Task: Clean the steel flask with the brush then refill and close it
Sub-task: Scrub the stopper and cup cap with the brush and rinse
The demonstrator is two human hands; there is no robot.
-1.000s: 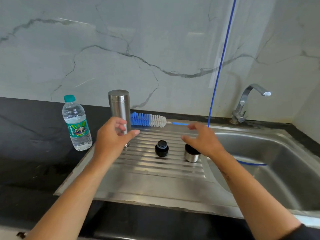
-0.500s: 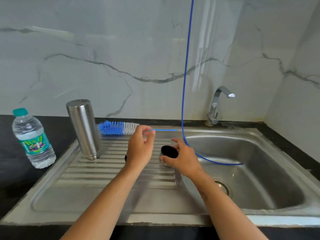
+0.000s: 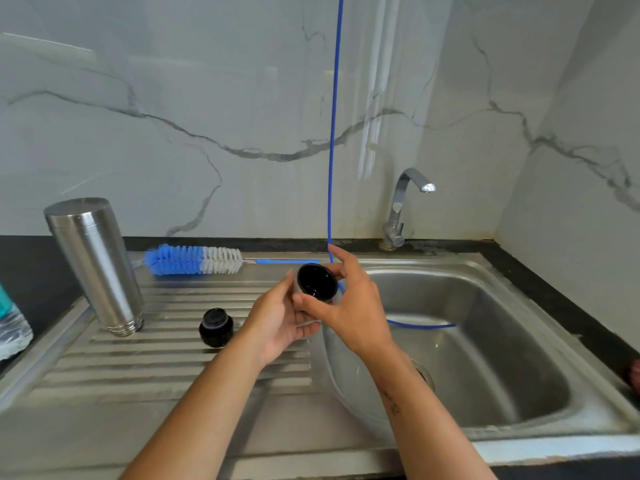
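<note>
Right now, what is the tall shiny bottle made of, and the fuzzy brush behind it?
The flask looks like brushed stainless steel: silvery grey, with soft streaky reflections, standing mouth down on the draining board. The brush seems to be plastic: stiff blue and white bristles on a thin blue handle. Whether a wire runs through its core is too small to tell.

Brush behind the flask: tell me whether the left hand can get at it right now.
Probably not at once: the left hand is holding the cup with the right hand. Otherwise nothing covers the brush.
</note>
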